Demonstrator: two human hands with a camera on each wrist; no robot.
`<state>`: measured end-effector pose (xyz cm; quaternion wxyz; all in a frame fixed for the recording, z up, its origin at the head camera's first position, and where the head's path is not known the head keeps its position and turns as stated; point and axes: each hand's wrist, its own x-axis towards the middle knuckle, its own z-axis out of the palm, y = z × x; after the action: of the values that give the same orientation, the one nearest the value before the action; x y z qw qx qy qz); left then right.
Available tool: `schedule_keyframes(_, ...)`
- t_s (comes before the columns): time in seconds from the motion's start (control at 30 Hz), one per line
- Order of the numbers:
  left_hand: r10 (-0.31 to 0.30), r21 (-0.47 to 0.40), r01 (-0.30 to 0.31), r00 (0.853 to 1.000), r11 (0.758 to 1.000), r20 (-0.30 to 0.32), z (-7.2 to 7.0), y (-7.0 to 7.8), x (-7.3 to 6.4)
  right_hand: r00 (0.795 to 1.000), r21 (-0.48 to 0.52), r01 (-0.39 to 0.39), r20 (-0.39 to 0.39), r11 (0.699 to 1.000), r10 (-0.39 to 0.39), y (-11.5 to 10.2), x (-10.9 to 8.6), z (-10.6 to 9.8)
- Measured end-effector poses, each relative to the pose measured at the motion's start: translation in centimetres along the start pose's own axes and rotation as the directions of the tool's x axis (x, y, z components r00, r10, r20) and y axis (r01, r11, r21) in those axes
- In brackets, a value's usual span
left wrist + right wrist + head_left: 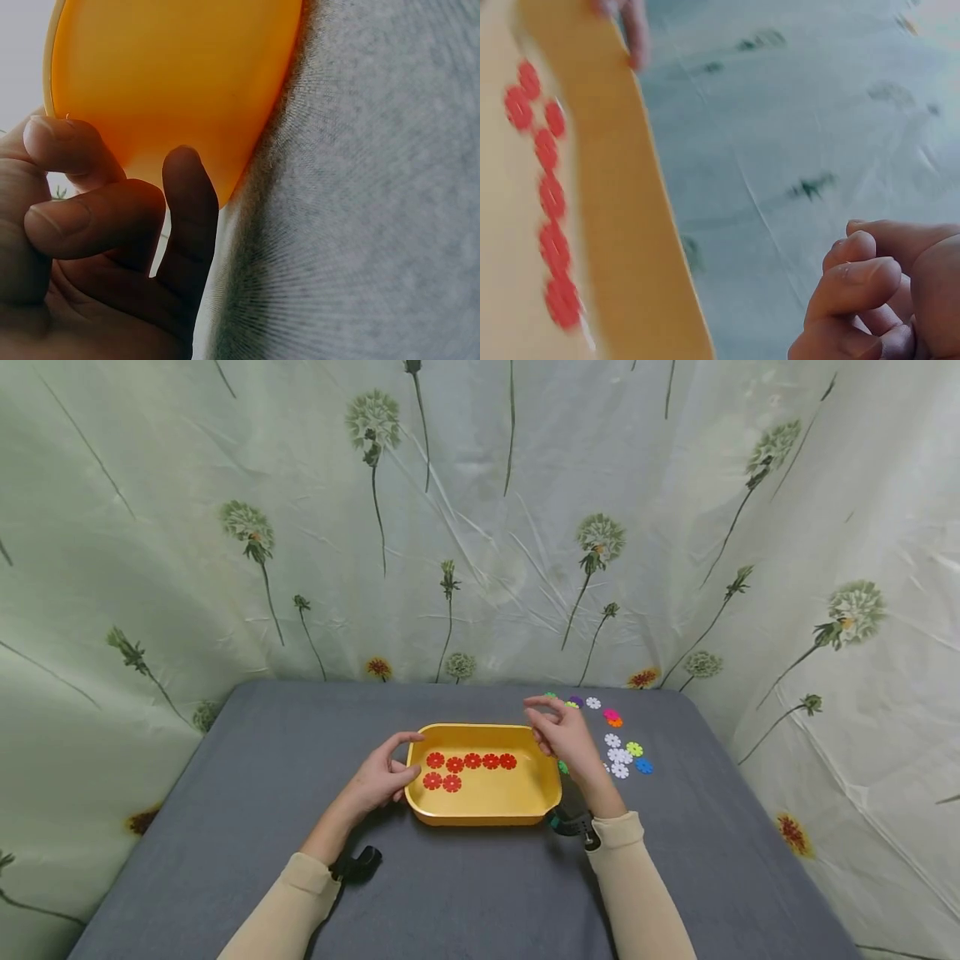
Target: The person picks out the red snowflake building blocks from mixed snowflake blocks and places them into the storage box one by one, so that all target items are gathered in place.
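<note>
A yellow plastic tray (502, 797) rests on the grey-covered table. Inside it, red flower-shaped discs (472, 761) lie flat in two rows toward the left. My left hand (378, 777) holds the tray's left end, with the index finger along the rim and the thumb over the side. In the left wrist view its fingers (124, 217) curl against the orange-looking tray wall (187, 67). My right hand (566, 735) hovers over the tray's right end. Its fingers (855, 285) are loosely bent, and no object shows between them in the right wrist view.
Right of the tray lie loose flower discs: white ones (619, 756), a blue one (644, 766), yellow-green (634, 749), pink (611, 715) and orange. A few more sit partly behind my right hand. A curtain with dandelion prints (480, 527) hangs behind the table (300, 743).
</note>
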<state>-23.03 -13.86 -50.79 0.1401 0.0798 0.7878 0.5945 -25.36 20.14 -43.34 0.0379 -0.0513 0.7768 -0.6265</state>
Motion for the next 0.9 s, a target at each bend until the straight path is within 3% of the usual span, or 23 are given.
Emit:
schedule_keyframes(0.23,-0.012,-0.003,0.012,1.0,1.0,-0.002,0.0,-0.1,0.1,0.991,0.002,-0.04,-0.129,0.999,0.04,1.8,0.3,-5.0)
schedule_keyframes(0.47,-0.032,0.005,0.032,0.999,0.999,-0.007,0.0,-0.1,0.2,0.963,-0.078,-0.142,-0.24,0.987,0.12,4.2,0.4,-7.6)
schedule_keyframes(0.73,-0.03,0.005,0.03,1.0,1.0,-0.003,0.0,0.0,0.1,0.943,-0.197,-0.287,-0.229,0.937,0.241,7.5,0.7,-8.8)
schedule_keyframes(0.9,-0.019,0.001,0.019,1.0,1.0,-0.005,0.0,0.0,0.1,0.937,-0.251,-0.324,-0.216,0.912,0.273,8.7,0.9,-9.0)
